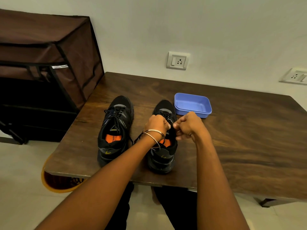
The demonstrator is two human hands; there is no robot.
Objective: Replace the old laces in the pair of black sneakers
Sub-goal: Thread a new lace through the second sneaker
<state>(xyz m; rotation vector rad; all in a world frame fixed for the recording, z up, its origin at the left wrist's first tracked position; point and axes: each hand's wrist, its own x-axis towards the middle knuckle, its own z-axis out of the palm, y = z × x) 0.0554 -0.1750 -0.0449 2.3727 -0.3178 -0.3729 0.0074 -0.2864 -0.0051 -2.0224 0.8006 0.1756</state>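
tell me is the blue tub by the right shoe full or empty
Empty. The blue tub sits upright on the table and its bare floor shows, with nothing inside.

L hand (156,123) curled, R hand (189,125) curled

Both forearms are seen bare, no sleeves visible. Two thin metal bangles (155,137) are worn at the left wrist. Dark trousers (179,208), possibly black, are visible below.

A dark wood-grain desk (240,130) carries three things — a left sneaker (115,128), a right sneaker (163,156) beside it, and a blue tub (192,104) just behind the right sneaker.
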